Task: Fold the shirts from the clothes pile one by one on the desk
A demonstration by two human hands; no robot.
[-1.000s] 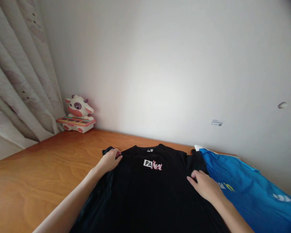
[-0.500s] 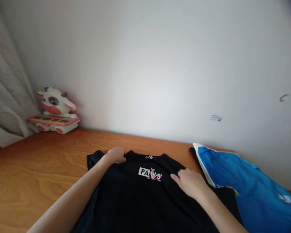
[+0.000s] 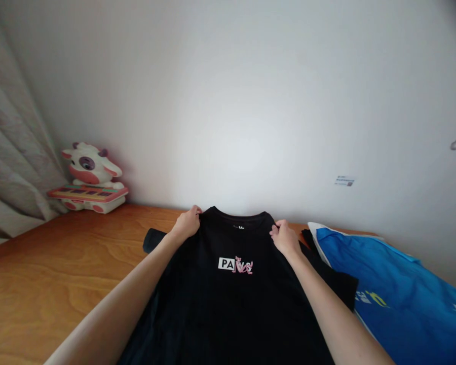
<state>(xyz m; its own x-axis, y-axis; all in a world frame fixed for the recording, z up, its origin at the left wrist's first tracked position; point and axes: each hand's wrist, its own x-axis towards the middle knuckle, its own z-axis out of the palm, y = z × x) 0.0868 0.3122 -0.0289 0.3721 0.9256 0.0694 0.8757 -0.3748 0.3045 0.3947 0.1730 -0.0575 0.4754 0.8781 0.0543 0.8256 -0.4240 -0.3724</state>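
A black T-shirt (image 3: 228, 309) with a white and pink chest print lies front-up on a wooden table (image 3: 61, 274). My left hand (image 3: 187, 223) is closed on the shirt's left shoulder beside the collar. My right hand (image 3: 285, 237) pinches the right shoulder, fingers curled into the cloth. Both hands hold the top edge lifted a little near the wall. The left sleeve pokes out under my left forearm, and the right sleeve lies spread beyond my right forearm.
A blue garment or bag (image 3: 395, 294) lies at the right, touching the shirt's sleeve. A cow-shaped toy keyboard (image 3: 88, 180) stands in the far left corner by a curtain (image 3: 11, 167). A white wall (image 3: 251, 101) rises right behind the table.
Both hands moved up from the shirt's chest and sleeve area to the shoulders and took hold there. The collar edge now sits higher and nearer the wall.
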